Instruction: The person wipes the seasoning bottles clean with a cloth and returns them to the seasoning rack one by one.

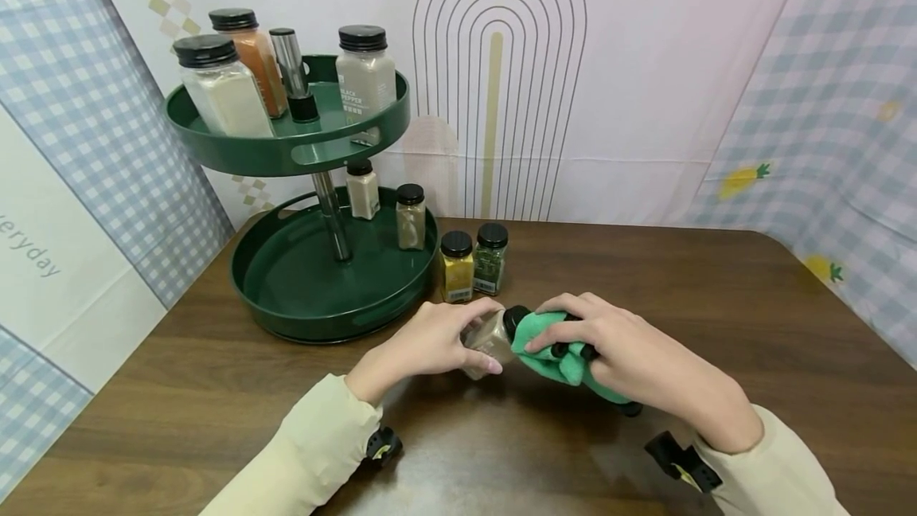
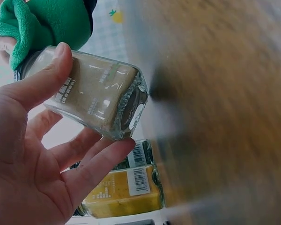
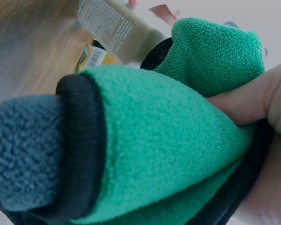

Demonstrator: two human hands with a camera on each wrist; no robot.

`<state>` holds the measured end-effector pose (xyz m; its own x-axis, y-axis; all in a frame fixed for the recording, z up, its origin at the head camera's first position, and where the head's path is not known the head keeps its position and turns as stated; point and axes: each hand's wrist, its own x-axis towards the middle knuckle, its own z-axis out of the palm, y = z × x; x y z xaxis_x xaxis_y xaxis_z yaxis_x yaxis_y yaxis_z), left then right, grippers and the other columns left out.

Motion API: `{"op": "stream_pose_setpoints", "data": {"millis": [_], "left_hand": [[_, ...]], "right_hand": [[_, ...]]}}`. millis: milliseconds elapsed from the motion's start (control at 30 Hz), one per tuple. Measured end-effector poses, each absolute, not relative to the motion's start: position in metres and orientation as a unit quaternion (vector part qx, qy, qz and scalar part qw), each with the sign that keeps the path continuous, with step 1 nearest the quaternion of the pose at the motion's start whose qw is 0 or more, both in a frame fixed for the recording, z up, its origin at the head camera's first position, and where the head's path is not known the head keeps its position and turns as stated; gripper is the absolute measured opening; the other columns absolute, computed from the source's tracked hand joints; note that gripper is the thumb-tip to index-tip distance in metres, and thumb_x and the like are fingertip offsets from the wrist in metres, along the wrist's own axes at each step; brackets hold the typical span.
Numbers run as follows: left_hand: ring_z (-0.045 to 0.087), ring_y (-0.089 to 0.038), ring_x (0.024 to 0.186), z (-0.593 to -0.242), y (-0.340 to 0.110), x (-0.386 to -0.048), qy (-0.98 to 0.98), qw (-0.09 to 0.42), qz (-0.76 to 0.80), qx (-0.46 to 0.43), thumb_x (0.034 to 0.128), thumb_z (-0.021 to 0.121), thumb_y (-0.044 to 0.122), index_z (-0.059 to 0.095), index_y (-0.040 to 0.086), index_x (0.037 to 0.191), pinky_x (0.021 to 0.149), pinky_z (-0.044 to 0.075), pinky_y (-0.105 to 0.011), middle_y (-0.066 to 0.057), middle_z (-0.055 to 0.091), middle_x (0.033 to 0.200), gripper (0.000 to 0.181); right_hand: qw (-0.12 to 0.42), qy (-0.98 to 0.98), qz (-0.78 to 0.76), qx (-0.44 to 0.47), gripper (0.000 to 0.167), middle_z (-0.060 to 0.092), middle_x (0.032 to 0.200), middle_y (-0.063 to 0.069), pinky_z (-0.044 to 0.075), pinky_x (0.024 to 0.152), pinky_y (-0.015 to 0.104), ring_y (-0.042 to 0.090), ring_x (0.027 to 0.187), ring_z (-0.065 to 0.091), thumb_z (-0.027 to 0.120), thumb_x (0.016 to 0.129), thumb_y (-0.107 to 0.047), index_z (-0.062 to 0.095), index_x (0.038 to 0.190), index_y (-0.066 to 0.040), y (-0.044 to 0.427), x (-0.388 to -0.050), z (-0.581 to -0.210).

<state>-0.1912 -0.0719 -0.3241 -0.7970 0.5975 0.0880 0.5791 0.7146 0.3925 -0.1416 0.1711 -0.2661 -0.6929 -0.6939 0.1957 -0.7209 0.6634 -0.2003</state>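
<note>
Head view, clear tilted jar (image 1: 492,338), green cloth (image 1: 546,363)

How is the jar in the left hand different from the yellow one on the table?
The held jar has pale beige stuff inside; the yellow jar has bright yellow. The held jar is tilted in the left hand; the yellow jar stands upright on the table. A green cloth covers part of the held jar's lid, but not the yellow jar's. Both have black lids and see-through sides.
</note>
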Motion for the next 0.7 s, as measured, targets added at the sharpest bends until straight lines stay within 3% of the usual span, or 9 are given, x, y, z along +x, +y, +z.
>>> {"op": "stream_pose_setpoints", "data": {"millis": [333,533,700], "left_hand": [[0.062,-0.008,0.091,-0.324,-0.075,-0.189,0.923,0.025,0.216,0.318,0.0732,0.073,0.051,0.048,0.029,0.127,0.071,0.043,-0.027,0.005,0.068,0.103,0.063],[0.059,-0.006,0.082,-0.322,-0.073,-0.187,0.918,0.006,0.201,0.342,0.0724,0.074,0.049,0.049,0.028,0.125,0.066,0.042,-0.024,0.009,0.066,0.097,0.062],[0.059,-0.006,0.08,-0.321,-0.072,-0.186,0.917,0.009,0.206,0.343,0.0735,0.074,0.047,0.049,0.027,0.125,0.065,0.043,-0.023,0.008,0.066,0.097,0.061]], "right_hand": [[0.042,-0.931,0.091,0.351,0.067,0.058,0.117,-0.001,0.044,0.069,0.034,0.022,0.102,0.053,0.045,0.071,0.019,0.067,0.102,-0.036,0.176,-0.144,-0.263],[0.118,-0.926,0.127,0.336,0.064,0.054,0.124,0.001,0.048,0.078,0.04,0.023,0.109,0.053,0.048,0.076,0.016,0.063,0.117,-0.031,0.175,-0.143,-0.263],[0.088,-0.91,0.157,0.375,0.074,0.052,0.128,0.004,0.049,0.083,0.04,0.023,0.11,0.055,0.047,0.073,0.018,0.055,0.129,-0.029,0.166,-0.143,-0.27]]}}
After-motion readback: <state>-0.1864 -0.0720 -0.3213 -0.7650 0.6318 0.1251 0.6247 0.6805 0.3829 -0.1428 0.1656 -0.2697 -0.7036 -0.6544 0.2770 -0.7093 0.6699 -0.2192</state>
